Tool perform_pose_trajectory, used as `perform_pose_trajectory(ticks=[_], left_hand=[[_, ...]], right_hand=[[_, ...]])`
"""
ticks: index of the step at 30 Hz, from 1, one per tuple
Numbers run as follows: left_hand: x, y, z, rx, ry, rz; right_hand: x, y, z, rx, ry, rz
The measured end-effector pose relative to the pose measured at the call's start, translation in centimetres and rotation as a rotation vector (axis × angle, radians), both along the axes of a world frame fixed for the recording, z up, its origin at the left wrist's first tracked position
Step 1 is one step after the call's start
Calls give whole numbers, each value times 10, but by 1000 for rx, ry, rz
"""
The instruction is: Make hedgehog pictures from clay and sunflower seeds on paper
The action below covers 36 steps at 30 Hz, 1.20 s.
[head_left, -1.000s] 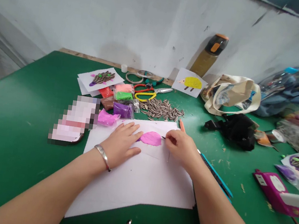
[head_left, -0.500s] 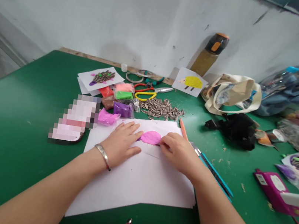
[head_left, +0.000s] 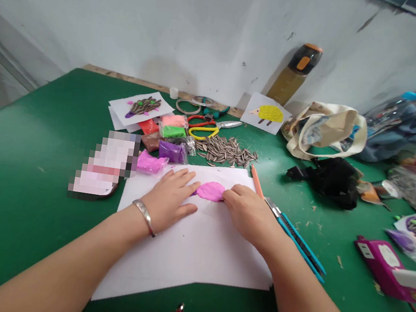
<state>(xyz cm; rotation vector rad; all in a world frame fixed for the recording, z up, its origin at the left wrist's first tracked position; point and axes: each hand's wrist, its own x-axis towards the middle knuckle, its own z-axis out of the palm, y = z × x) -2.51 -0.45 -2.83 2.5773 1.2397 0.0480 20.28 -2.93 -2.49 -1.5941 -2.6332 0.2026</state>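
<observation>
A flat oval of pink modelling clay lies on white paper, with a bit of purple at its left end. My left hand rests flat on the paper, fingers spread, its fingertips touching that left end. At the right end, my right hand has its fingers curled and pressed together against the clay's edge. Whatever is between those fingertips is hidden. Beyond the paper lie a pink clay packet, a purple clay packet and a pile of sunflower seeds.
Scissors, a phone-like pixelated object and a decorated card surround the paper. An orange pen and blue-handled cutter lie right. Farther off are a yellow hedgehog picture, bottle, cloth bag and magenta device.
The view has shifted very slightly. Both hands stay in nearly the same place at the pink clay.
</observation>
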Motion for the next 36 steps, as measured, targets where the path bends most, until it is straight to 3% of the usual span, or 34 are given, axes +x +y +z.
perform_pose_trajectory(ticks=[19,26,31,36], left_hand=[[2,0,3,-50,11,16],[0,0,1,-12,-3,2],[-2,0,-1,-4,-20,4],[-1,0,0,-18,-12,8]], right_hand=[[-6,-4,-6,65,41,86],[-2,-2,3,-18,131,11],[11,0,13,-37,222,-135],[9,0,12,-75,176,-103]])
